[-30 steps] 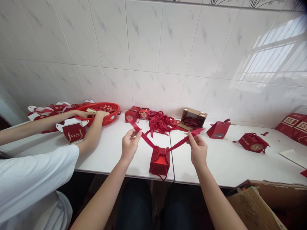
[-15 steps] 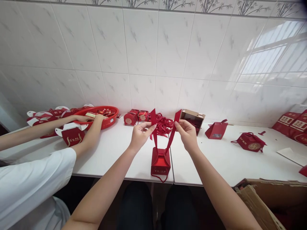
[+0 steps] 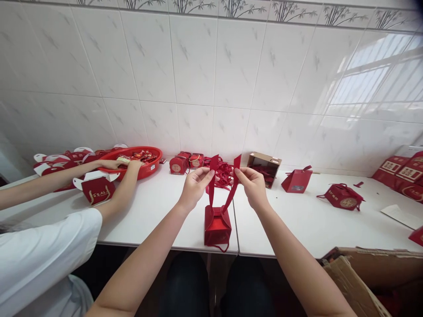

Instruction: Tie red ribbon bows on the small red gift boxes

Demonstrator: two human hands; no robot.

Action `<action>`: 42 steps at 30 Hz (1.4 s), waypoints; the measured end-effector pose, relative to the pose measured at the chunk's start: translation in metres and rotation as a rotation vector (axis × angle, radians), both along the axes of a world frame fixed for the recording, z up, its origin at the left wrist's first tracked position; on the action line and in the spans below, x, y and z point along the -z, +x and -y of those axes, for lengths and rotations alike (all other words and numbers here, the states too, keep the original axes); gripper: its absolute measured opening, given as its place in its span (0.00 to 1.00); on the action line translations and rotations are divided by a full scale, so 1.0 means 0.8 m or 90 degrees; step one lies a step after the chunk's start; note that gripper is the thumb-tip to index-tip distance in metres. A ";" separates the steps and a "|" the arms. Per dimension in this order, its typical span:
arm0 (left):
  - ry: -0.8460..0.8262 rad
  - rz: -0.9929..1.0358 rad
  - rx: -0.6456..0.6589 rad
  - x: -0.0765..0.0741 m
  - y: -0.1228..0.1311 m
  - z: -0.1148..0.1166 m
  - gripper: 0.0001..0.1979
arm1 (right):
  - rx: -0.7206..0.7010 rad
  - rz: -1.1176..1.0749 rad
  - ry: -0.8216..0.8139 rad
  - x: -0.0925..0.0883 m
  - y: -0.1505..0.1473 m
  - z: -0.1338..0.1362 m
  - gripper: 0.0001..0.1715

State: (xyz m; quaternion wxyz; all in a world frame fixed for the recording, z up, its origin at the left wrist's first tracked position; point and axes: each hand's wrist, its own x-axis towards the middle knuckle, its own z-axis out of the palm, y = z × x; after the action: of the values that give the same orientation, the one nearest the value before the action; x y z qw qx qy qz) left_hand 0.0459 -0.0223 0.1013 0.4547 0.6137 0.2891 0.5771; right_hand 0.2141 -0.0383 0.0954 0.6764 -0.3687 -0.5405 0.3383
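Both hands are raised just above the counter's front edge. Left hand [image 3: 194, 187] pinches one end of the red ribbon [image 3: 212, 193] between thumb and fingers; right hand [image 3: 254, 187] pinches the other end the same way. Fingers are closed on the ribbon, hands near each other, not touching. Both strands run down into the top of the red gift box [image 3: 217, 229], which stands upright at the front edge of the white counter [image 3: 158, 211], by the seam between two tops. Judgement: hold both ends level and equally taut, keep the strands flat and untwisted, and pull straight up so the box doesn't tip off the edge. Behind it are a ribbon pile [image 3: 224, 174] and an open cardboard box [image 3: 264, 162]. At left, a co-worker's hand [image 3: 134, 165] rests at the red tray [image 3: 152, 168].
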 end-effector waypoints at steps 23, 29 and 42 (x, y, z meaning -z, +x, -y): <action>-0.174 0.059 0.177 0.015 -0.022 0.005 0.11 | 0.046 0.660 0.377 0.024 0.012 0.003 0.18; 0.075 -0.197 0.021 0.021 -0.023 0.023 0.23 | 0.106 0.621 0.371 0.044 0.004 0.003 0.20; 0.253 -0.501 -0.358 0.112 -0.126 0.016 0.15 | 0.302 0.228 -0.093 0.141 0.092 0.040 0.17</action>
State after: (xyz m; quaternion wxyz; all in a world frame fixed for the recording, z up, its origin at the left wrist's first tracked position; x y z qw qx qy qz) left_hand -0.0549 -0.0352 0.0114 0.0140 0.7573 0.4767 0.4461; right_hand 0.2875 -0.0707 -0.0178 0.6021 -0.5864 -0.5240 0.1383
